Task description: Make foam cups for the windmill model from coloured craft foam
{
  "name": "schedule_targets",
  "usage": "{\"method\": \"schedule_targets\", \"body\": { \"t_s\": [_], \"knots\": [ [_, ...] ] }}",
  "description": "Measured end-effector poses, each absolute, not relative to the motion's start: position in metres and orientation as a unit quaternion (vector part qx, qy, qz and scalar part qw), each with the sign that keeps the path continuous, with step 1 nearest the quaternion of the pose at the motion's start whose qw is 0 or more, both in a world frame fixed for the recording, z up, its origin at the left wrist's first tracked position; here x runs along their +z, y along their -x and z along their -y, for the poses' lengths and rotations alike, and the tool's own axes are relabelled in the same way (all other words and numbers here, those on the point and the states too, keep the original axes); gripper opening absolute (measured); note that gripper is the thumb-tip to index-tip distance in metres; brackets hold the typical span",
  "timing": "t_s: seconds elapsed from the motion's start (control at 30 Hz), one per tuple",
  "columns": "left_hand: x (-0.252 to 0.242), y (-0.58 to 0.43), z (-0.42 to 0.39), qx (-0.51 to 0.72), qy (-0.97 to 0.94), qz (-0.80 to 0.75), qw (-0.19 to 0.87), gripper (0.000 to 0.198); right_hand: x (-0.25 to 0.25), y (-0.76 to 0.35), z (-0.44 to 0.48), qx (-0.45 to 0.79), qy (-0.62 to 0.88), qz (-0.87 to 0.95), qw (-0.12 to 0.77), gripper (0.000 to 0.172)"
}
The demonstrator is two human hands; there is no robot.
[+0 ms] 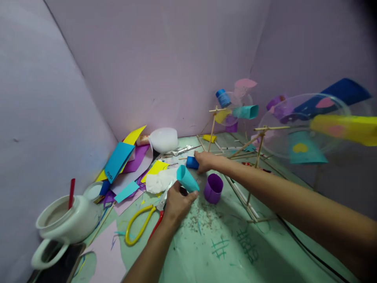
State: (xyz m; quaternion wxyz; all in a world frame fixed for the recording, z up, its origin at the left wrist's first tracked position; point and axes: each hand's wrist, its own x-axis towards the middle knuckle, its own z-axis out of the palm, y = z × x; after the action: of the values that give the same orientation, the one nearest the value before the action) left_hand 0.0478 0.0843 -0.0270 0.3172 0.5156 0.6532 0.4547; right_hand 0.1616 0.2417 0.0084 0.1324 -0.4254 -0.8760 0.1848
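Observation:
A teal paper tube (187,179), its open end tilted up and to the left, is held in my left hand (178,202), with the thumb along its lower end. My right hand (204,162) is stretched forward, its fingers closed at the right end of a small blue tube (192,162) on the table. A purple paper cup (213,188) stands between my forearms. Beside my left wrist lie scissors (140,224) with yellow and red handles, partly hidden by that hand.
On the right, stick frames (258,157) carry clear plastic discs (303,122) with coloured paper tubes. A white teapot-like pot (67,220) stands at left. Paper pieces (119,161), white tissue (160,181), a white bottle (163,139) and a black cable (306,245) lie about.

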Motion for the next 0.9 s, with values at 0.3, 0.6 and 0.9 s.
{"method": "schedule_targets", "body": {
  "t_s": [0.3,0.6,0.9],
  "knots": [
    [-0.002,-0.021,-0.08,0.46,-0.511,-0.683,0.246,0.023,0.063,-0.191,-0.221,0.23,0.363,0.885,0.18,0.059],
    [0.014,-0.009,-0.055,0.416,-0.525,-0.713,0.206,0.02,0.063,-0.232,-0.143,0.475,0.24,0.782,0.325,0.062],
    [0.013,-0.014,-0.036,0.366,-0.599,-0.679,0.215,0.023,0.037,-0.26,-0.091,0.374,0.318,0.83,0.266,0.054]
  ]
}}
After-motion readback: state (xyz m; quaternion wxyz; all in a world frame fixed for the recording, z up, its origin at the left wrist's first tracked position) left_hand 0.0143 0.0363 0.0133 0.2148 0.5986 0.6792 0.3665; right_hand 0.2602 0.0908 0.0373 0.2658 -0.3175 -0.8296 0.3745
